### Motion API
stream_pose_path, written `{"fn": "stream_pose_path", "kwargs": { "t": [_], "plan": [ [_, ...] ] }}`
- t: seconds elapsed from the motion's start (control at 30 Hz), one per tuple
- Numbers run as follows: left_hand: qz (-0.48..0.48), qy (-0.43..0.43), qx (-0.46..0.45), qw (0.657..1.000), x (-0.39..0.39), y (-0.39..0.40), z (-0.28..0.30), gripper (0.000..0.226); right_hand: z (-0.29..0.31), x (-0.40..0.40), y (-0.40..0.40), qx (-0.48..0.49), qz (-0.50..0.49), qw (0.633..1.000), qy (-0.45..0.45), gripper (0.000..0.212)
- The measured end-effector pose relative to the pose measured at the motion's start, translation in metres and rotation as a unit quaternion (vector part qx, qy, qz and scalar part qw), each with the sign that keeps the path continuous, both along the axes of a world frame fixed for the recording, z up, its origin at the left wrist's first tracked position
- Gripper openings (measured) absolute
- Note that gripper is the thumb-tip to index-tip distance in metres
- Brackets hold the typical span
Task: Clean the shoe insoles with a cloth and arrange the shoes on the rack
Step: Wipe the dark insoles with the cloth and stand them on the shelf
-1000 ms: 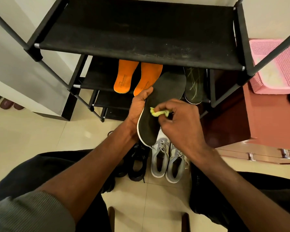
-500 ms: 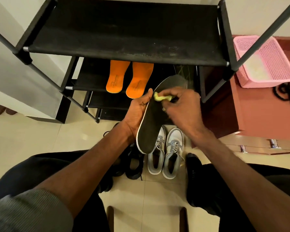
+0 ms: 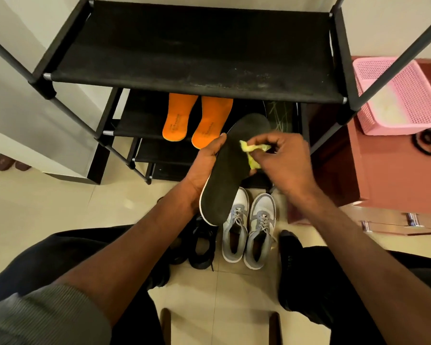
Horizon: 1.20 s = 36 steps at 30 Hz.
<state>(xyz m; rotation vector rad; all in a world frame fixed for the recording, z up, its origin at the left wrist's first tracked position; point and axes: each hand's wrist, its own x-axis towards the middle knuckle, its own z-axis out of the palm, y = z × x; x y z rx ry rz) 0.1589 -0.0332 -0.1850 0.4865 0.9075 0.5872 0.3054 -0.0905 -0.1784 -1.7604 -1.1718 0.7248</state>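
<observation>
My left hand (image 3: 204, 168) grips a long black insole (image 3: 230, 170) by its left edge, toe end pointing away toward the rack. My right hand (image 3: 286, 163) pinches a small yellow-green cloth (image 3: 253, 153) against the insole's right edge near the toe. Two orange insoles (image 3: 197, 118) lie side by side on the black rack's (image 3: 199, 78) second shelf, and a dark patterned insole (image 3: 280, 115) sits to their right, partly hidden. On the floor below stand a pair of grey and white sneakers (image 3: 249, 227) and a black shoe (image 3: 202, 245).
A pink mesh basket (image 3: 403, 95) rests on a reddish cabinet (image 3: 393, 175) at the right. A white wall panel stands left of the rack, with brown footwear (image 3: 10, 164) beyond it. My dark-trousered knees flank the shoes on the tiled floor.
The cloth has travelled from the insole's middle up to near the toe, then toward the right edge. My left hand keeps the same hold on the insole.
</observation>
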Motion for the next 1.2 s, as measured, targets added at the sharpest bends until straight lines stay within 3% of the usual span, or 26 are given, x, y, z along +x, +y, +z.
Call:
{"fn": "stream_pose_path", "kwargs": {
  "t": [0.1,0.17,0.3,0.4,0.47,0.53,0.57,0.6,0.67,0.7,0.8,0.9,1.03,1.13,1.2],
  "plan": [
    [0.013,0.018,-0.001,1.0,-0.001,0.0,-0.005,0.039,-0.003,-0.033,-0.012,0.009,0.099,0.995,-0.033,0.026],
    [0.069,0.032,0.011,0.997,-0.006,0.009,-0.013,0.043,-0.005,-0.047,-0.019,0.0,0.125,0.992,0.016,0.027],
    [0.148,0.026,-0.022,0.988,-0.014,0.023,-0.017,0.053,0.004,-0.05,-0.023,-0.065,0.173,0.966,0.182,0.022],
    [0.171,0.026,-0.036,0.984,-0.019,0.028,-0.023,0.053,0.016,-0.044,-0.025,-0.152,0.229,0.903,0.331,0.02],
    [0.154,0.025,-0.044,0.987,-0.018,0.027,-0.023,0.053,0.02,-0.035,-0.021,-0.164,0.196,0.875,0.412,0.024],
    [0.103,0.019,-0.015,0.994,-0.012,0.023,-0.022,0.048,0.021,-0.024,-0.012,-0.124,0.098,0.869,0.469,0.024],
    [0.072,0.016,0.006,0.997,-0.009,0.02,-0.021,0.045,0.019,-0.017,-0.008,-0.09,0.043,0.891,0.442,0.023],
    [0.04,0.012,0.021,0.999,-0.007,0.018,-0.019,0.042,0.016,-0.01,-0.004,-0.055,-0.015,0.933,0.356,0.022],
    [-0.027,-0.017,0.037,0.999,-0.004,0.014,-0.014,0.041,0.006,0.005,-0.001,-0.01,-0.122,0.987,0.107,0.023],
    [-0.052,-0.036,0.042,0.997,-0.003,0.013,-0.013,0.043,0.001,0.012,-0.001,0.002,-0.153,0.988,0.02,0.023],
    [-0.101,-0.063,0.04,0.992,0.0,0.007,-0.008,0.047,-0.008,0.022,0.002,0.025,-0.188,0.977,-0.096,0.021],
    [-0.12,-0.071,0.039,0.989,0.003,0.0,-0.009,0.045,-0.009,0.019,0.004,0.019,-0.174,0.973,-0.153,0.022],
    [-0.116,-0.067,0.038,0.99,0.004,0.0,-0.002,0.054,-0.008,0.012,0.003,0.054,-0.107,0.988,-0.102,0.025],
    [-0.091,-0.05,0.061,0.993,0.004,0.001,-0.004,0.065,-0.01,-0.006,-0.003,0.092,0.025,0.992,-0.086,0.026],
    [-0.073,-0.01,0.044,0.996,0.002,0.003,-0.006,0.048,-0.011,-0.018,-0.01,0.088,0.12,0.987,-0.063,0.025]
  ]
}}
